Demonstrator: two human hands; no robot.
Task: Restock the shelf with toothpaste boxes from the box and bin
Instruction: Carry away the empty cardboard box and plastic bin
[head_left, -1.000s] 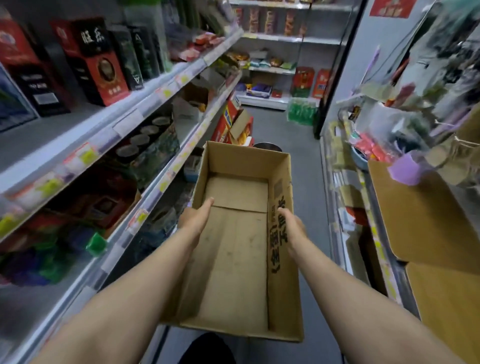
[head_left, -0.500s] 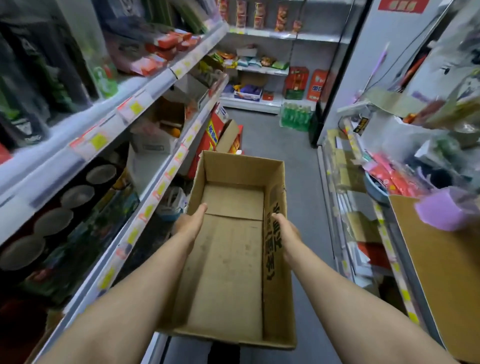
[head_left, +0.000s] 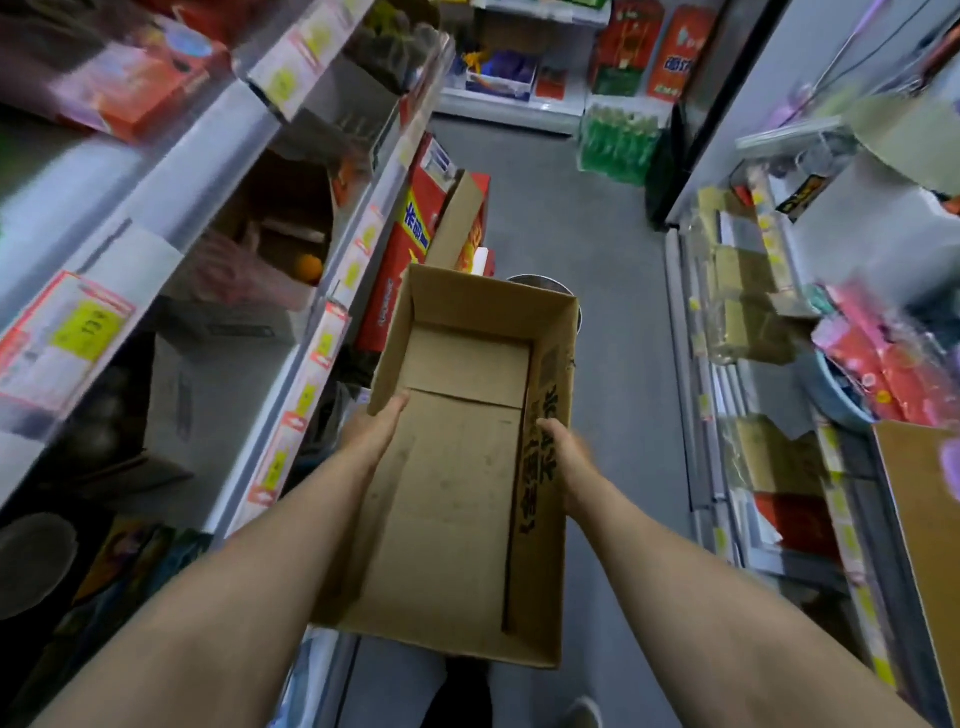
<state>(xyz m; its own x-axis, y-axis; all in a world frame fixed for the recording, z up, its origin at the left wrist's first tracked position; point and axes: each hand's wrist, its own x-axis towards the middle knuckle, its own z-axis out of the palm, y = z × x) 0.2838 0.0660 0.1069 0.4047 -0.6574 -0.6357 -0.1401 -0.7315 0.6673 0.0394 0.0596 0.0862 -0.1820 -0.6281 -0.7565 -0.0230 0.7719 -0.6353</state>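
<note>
An empty brown cardboard box (head_left: 457, 467) with black printing on its right wall hangs in the air in front of me, above the aisle floor. My left hand (head_left: 376, 428) grips the box's left wall, thumb lying along the rim. On the opposite side my right hand (head_left: 563, 447) grips the right wall. Nothing lies inside the box. I cannot make out any toothpaste boxes in the blurred goods on the shelves.
White shelving (head_left: 311, 338) with price tags lines the left. A red carton (head_left: 415, 234) with an open flap stands on the floor ahead, a round metal bin (head_left: 540, 285) just past the box. Packed shelves (head_left: 727, 364) run along the right; green bottles (head_left: 618, 143) stand farther down.
I have moved forward along the aisle with the box held the same way in both hands. The red carton and metal bin are now closer.
</note>
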